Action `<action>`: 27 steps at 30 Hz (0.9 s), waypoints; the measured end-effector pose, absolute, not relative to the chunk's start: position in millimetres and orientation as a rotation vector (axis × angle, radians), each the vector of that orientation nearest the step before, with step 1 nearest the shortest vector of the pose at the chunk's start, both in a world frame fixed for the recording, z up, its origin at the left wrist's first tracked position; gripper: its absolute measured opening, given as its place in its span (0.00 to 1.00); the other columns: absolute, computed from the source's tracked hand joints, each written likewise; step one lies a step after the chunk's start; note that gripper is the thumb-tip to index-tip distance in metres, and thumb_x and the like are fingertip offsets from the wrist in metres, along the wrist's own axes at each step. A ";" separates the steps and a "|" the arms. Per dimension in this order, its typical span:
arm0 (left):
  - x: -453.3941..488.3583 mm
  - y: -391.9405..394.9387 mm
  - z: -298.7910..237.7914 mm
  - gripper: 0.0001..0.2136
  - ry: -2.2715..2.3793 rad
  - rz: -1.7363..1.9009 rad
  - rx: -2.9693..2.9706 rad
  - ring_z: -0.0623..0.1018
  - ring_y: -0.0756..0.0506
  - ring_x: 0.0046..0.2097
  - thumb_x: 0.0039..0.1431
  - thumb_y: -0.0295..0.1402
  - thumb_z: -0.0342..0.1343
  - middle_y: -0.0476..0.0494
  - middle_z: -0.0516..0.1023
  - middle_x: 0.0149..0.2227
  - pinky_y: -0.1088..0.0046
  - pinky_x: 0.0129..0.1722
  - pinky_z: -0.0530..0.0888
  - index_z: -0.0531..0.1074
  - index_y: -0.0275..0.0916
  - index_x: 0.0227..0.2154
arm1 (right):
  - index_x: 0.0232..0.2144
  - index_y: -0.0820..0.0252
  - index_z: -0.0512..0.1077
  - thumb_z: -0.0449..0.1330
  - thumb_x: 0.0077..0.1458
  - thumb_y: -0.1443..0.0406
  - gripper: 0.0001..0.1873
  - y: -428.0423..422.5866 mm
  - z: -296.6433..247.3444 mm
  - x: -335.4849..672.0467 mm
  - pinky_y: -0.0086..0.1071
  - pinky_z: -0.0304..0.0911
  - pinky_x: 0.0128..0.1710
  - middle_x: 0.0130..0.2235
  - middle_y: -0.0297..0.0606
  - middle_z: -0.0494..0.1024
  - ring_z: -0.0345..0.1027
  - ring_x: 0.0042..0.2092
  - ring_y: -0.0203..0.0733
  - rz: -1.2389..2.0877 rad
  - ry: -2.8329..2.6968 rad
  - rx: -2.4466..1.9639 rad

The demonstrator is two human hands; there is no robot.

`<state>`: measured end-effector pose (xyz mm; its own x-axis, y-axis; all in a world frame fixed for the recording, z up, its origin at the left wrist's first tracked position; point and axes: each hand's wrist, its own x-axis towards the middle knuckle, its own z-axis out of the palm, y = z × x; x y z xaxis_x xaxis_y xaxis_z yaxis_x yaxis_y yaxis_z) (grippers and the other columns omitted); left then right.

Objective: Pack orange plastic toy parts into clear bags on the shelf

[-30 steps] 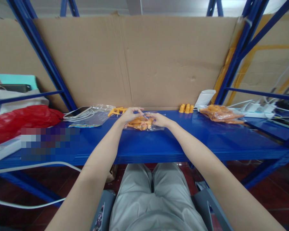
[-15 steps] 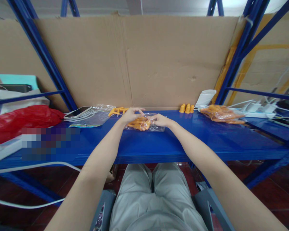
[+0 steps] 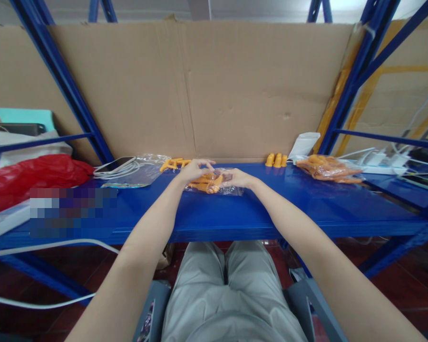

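A clear plastic bag with several orange plastic pieces lies on the blue shelf top in front of me. My left hand reaches over its left side, thumb and fingers curved together at the upper edge of the film. From the right, my right hand grips the film, its fingertips partly hidden by the crinkled plastic. Just beyond my left wrist lie loose orange pieces, whose exact kind I cannot make out.
Small orange cone-shaped pieces stand at the back right, beside another bag of orange pieces. On the left are a phone, a coiled white cable and a red plastic bag. A cardboard sheet closes off the back.
The fingers of my right hand have shifted slightly at the bag, and the film and orange pieces have moved a little with them. My left hand stays nearly still.
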<state>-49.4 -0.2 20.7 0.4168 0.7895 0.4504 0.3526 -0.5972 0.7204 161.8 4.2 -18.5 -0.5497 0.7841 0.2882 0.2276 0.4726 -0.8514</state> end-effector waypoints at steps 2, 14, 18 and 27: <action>-49.4 -0.9 20.9 0.03 0.982 1.048 2.178 0.75 0.39 0.53 0.45 0.33 0.62 0.39 0.79 0.48 0.58 0.56 0.66 0.76 0.39 0.22 | 0.48 0.62 0.77 0.71 0.37 0.65 0.30 4.3 -20.6 160.4 0.37 0.63 0.53 0.47 0.39 0.79 0.72 0.48 0.42 1.040 -2.033 -0.813; -50.4 7.1 18.1 0.07 1.102 0.943 2.430 0.75 0.41 0.53 0.49 0.36 0.59 0.39 0.78 0.50 0.62 0.55 0.68 0.76 0.37 0.27 | 0.24 0.66 0.76 0.64 0.49 0.61 0.12 -3.4 -9.1 152.0 0.25 0.58 0.29 0.26 0.35 0.77 0.68 0.30 0.35 0.452 -2.025 -1.144; -49.6 5.1 19.9 0.12 1.282 1.045 2.392 0.74 0.42 0.54 0.56 0.38 0.54 0.40 0.79 0.49 0.66 0.55 0.68 0.76 0.37 0.36 | 0.15 0.63 0.67 0.62 0.52 0.62 0.18 -17.5 -1.1 142.5 0.23 0.50 0.19 0.14 0.29 0.65 0.55 0.17 0.27 0.693 -1.958 -1.320; -59.6 14.9 12.3 0.20 2.232 0.756 2.010 0.75 0.36 0.54 0.64 0.38 0.45 0.27 0.76 0.51 0.65 0.52 0.70 0.72 0.29 0.49 | 0.24 0.64 0.69 0.63 0.52 0.64 0.11 -35.2 6.4 133.9 0.21 0.41 0.09 0.14 0.30 0.68 0.47 0.11 0.24 1.329 -1.710 -1.440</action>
<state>-59.6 14.9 12.3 -0.1572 0.9455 0.2851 0.9240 0.0390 0.3803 133.9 -35.2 6.4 -0.2877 0.9394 -0.1866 0.4130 -0.0542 -0.9091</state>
